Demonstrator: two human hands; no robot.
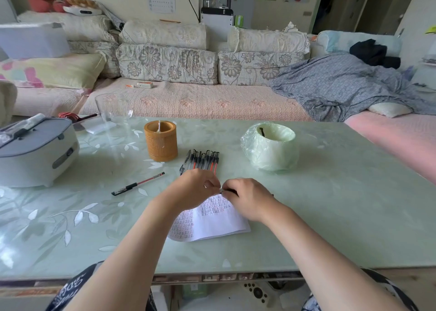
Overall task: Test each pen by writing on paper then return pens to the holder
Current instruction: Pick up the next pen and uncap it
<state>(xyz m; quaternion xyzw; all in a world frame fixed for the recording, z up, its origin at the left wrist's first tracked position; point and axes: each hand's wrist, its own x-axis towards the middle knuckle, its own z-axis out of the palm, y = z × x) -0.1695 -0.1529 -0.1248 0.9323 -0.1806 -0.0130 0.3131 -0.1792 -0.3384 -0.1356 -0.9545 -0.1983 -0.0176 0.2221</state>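
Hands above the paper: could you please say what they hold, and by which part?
A pen: right hand grips its barrel, left hand pinches one end.

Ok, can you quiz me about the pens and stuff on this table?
1. True or false: the paper is blank.
2. Where does the row of pens lie? A: inside the holder. B: on the table, beside the holder. C: on the floor.
3. Fill in: the left hand and right hand both hold one ____ over the paper.
Key: 1 false, it is covered in writing. 2 B. 3 pen.
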